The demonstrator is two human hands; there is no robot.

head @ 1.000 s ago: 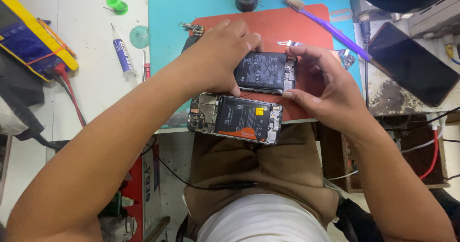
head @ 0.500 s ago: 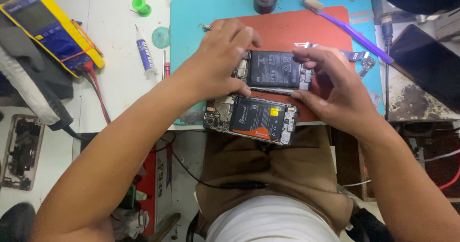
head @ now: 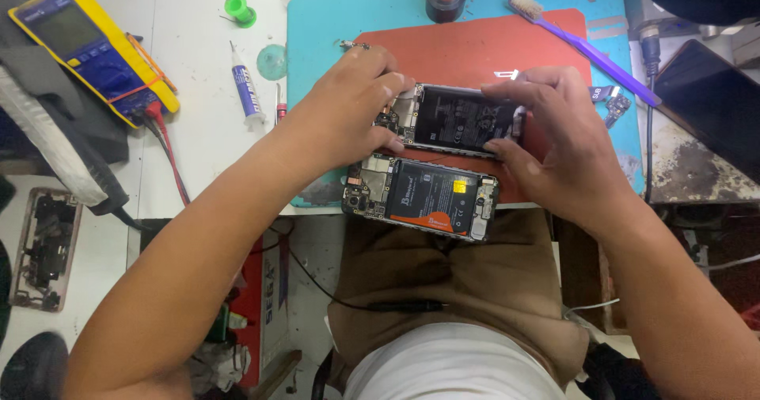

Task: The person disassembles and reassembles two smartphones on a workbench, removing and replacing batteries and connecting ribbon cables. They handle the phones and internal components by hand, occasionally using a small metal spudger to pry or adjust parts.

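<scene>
Both hands hold an opened phone (head: 459, 121) with a black battery, lying flat on a red mat (head: 467, 47). My left hand (head: 352, 107) grips its left end, fingers over the circuit board. At the phone's right end, my right hand (head: 554, 142) pinches the top and bottom edges. A second opened phone (head: 423, 196), its battery black and orange, lies just nearer me at the table's front edge, partly overhanging my lap.
A yellow multimeter (head: 91, 51) with red leads lies far left, beside a small glue tube (head: 247, 91) and a green cap (head: 237, 8). A purple brush (head: 586, 47) crosses the teal mat (head: 332, 20). A dark phone (head: 712, 107) rests at right. Another phone frame (head: 43, 245) lies lower left.
The view has shifted, so everything sits further right and lower. Both hands stay on the upper phone; my right hand's fingers have moved up over its right end.
</scene>
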